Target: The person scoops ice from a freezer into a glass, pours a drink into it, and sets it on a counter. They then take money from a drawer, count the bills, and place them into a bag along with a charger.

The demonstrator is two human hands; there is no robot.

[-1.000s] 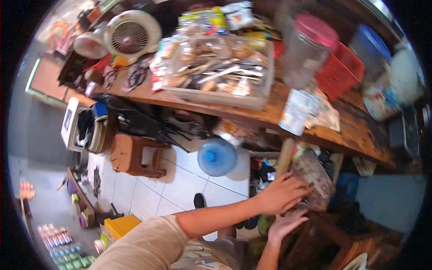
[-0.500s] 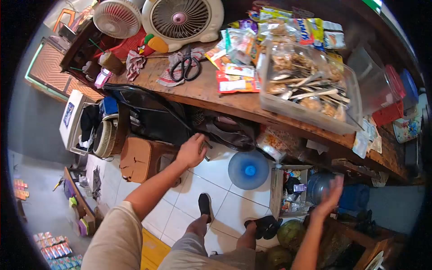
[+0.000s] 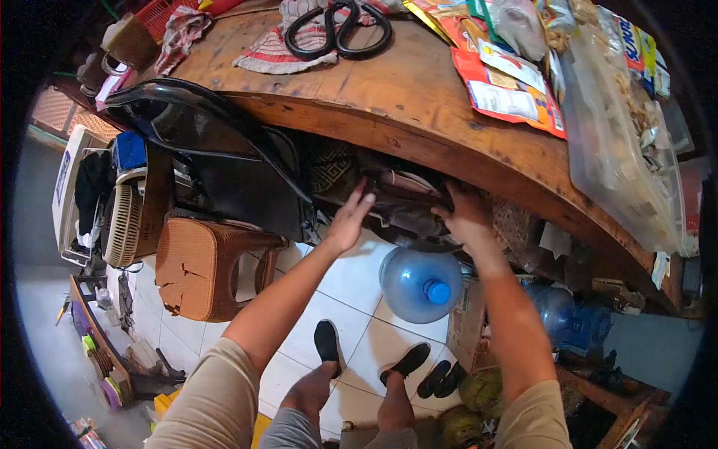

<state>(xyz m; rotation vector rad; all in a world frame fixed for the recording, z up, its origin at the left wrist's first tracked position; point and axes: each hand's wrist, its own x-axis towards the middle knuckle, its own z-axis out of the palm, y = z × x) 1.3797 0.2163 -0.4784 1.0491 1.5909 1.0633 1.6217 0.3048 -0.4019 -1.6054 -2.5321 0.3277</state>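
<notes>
Under the table edge, a dark, soft bag-like item (image 3: 407,212) lies in shadow, with a pale strip along its upper part. My left hand (image 3: 348,224) is at its left side, fingers stretched out and apart. At its right end is my right hand (image 3: 471,223), thumb and forefinger spread, fingertips right at the dark material and partly lost in shadow. A black chair (image 3: 239,187) stands just left of my left hand. Below my hands, a blue water gallon bottle (image 3: 420,284) stands on the tiled floor.
The wooden table (image 3: 359,82) carries black-handled scissors (image 3: 338,34), a striped cloth (image 3: 258,56), snack packets (image 3: 512,93) and a clear plastic bin (image 3: 621,150). A brown stool (image 3: 187,262) stands at left. Slippers (image 3: 441,379) and green coconuts (image 3: 479,393) lie near my feet.
My view has moved closer to the table. My right hand has swung from the far right to the dark item under the table, and my left hand has reached in towards it.
</notes>
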